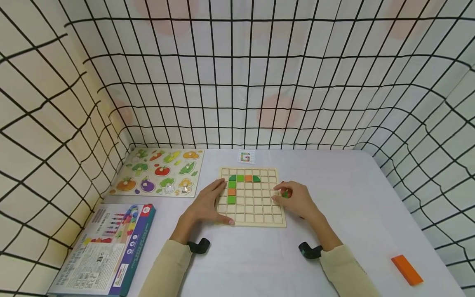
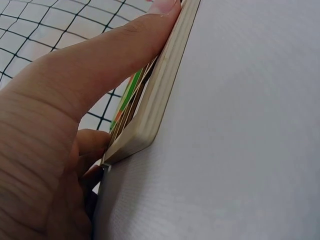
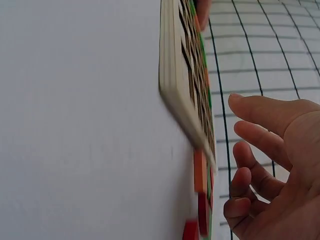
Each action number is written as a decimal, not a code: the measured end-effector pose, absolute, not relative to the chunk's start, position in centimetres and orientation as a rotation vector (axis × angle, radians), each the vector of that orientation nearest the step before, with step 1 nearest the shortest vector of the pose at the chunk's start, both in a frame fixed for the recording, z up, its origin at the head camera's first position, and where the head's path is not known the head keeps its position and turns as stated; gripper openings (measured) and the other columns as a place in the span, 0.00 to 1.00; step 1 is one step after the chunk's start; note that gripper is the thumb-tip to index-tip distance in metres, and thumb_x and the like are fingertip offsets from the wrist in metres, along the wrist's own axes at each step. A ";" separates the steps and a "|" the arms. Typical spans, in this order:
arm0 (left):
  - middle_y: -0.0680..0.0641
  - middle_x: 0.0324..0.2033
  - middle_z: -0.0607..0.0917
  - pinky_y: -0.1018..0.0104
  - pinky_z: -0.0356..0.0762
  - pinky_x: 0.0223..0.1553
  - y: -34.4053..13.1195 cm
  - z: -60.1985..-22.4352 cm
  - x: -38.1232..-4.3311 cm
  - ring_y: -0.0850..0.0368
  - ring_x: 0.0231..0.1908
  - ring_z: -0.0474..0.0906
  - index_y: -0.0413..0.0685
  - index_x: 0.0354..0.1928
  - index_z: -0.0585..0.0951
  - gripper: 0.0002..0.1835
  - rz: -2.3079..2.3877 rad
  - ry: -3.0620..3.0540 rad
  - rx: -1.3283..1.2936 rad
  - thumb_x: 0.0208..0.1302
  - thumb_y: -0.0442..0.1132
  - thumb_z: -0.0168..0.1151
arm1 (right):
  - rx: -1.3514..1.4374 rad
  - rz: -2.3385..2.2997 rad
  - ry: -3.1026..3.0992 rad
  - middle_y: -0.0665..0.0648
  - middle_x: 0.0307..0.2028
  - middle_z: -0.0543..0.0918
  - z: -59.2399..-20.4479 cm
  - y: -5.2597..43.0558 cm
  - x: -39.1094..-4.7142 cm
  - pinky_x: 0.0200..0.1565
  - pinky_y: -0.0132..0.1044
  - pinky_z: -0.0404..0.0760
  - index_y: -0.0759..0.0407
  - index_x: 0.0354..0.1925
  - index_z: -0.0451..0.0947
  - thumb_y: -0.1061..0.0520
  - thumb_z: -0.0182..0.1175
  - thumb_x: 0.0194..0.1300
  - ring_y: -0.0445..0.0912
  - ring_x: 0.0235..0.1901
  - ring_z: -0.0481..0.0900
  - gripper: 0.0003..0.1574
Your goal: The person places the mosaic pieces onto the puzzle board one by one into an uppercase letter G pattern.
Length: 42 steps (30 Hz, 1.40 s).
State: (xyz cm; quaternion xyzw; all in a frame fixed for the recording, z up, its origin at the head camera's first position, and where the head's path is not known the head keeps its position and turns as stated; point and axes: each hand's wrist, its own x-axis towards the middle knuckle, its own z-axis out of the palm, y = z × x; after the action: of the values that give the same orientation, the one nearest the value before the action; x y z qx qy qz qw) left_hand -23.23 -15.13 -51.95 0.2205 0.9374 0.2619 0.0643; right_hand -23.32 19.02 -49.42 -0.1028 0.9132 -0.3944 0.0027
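A square wooden grid board (image 1: 256,208) lies on the table, with green and orange tiles (image 1: 240,178) in a row along its upper part and a column down its left. My left hand (image 1: 205,204) rests at the board's lower left corner, fingers along the left edge and the thumb (image 2: 125,42) on the near edge. Over the right edge hovers my right hand (image 1: 295,198), its fingers (image 3: 265,135) loosely bent and nothing between thumb and fingertips. Beside the board, partly hidden below that hand, are loose pieces, among them an orange piece (image 3: 200,170) and a red piece (image 3: 203,212).
A small pattern card (image 1: 246,156) lies behind the board. At the back left is a vegetable puzzle board (image 1: 174,161), with a printed box (image 1: 107,247) in front of it. An orange block (image 1: 407,270) sits at the near right. Black netting (image 1: 252,82) surrounds the table.
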 end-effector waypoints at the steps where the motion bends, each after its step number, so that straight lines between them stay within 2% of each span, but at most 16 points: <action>1: 0.50 0.83 0.52 0.45 0.53 0.80 -15.2 -51.9 -23.3 0.48 0.82 0.48 0.48 0.82 0.55 0.75 0.794 2.831 0.665 0.34 0.73 0.80 | -0.309 -1.235 2.873 0.56 0.35 0.81 -49.5 19.6 -23.5 0.33 0.33 0.71 0.56 0.49 0.88 0.51 0.75 0.62 0.46 0.33 0.71 0.19; 9: 0.49 0.83 0.53 0.44 0.54 0.79 -15.2 -51.8 -23.2 0.46 0.81 0.49 0.48 0.82 0.56 0.74 0.808 2.830 0.676 0.34 0.72 0.81 | -0.133 -1.106 2.916 0.58 0.44 0.82 -50.3 22.5 -24.9 0.36 0.36 0.74 0.57 0.55 0.85 0.49 0.69 0.68 0.50 0.41 0.73 0.21; 15: 0.51 0.83 0.52 0.45 0.54 0.79 -15.2 -51.9 -23.1 0.48 0.82 0.48 0.50 0.82 0.55 0.74 0.809 2.830 0.660 0.34 0.72 0.81 | -0.081 -1.045 2.899 0.60 0.45 0.81 -50.6 23.2 -26.0 0.38 0.37 0.75 0.57 0.55 0.84 0.47 0.66 0.70 0.53 0.44 0.74 0.21; 21: 0.53 0.83 0.52 0.45 0.54 0.79 -15.1 -52.1 -23.2 0.49 0.82 0.47 0.51 0.82 0.55 0.74 0.814 2.826 0.651 0.34 0.74 0.80 | -0.057 -1.010 2.895 0.60 0.44 0.82 -50.6 24.0 -26.4 0.38 0.37 0.76 0.58 0.52 0.84 0.48 0.66 0.70 0.53 0.44 0.75 0.18; 29: 0.53 0.83 0.52 0.45 0.53 0.80 -15.2 -52.2 -23.3 0.49 0.82 0.47 0.51 0.82 0.55 0.74 0.809 2.824 0.638 0.34 0.73 0.80 | -0.043 -0.958 2.922 0.61 0.43 0.82 -50.2 24.7 -25.9 0.42 0.41 0.76 0.60 0.51 0.85 0.46 0.68 0.67 0.54 0.46 0.75 0.22; 42: 0.51 0.83 0.51 0.45 0.53 0.80 -15.2 -52.1 -23.2 0.49 0.82 0.47 0.51 0.83 0.54 0.75 0.750 2.832 0.665 0.33 0.74 0.79 | -0.075 -0.955 2.957 0.59 0.38 0.81 -50.5 24.9 -26.2 0.37 0.37 0.73 0.62 0.48 0.85 0.50 0.67 0.67 0.53 0.42 0.74 0.18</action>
State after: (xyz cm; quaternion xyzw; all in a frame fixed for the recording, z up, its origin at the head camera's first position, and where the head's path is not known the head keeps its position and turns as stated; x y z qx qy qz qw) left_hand -23.24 -15.17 -52.11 0.2209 0.9405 0.2489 0.0689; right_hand -26.21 24.95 -50.52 -0.0242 0.9512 -0.3072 0.0169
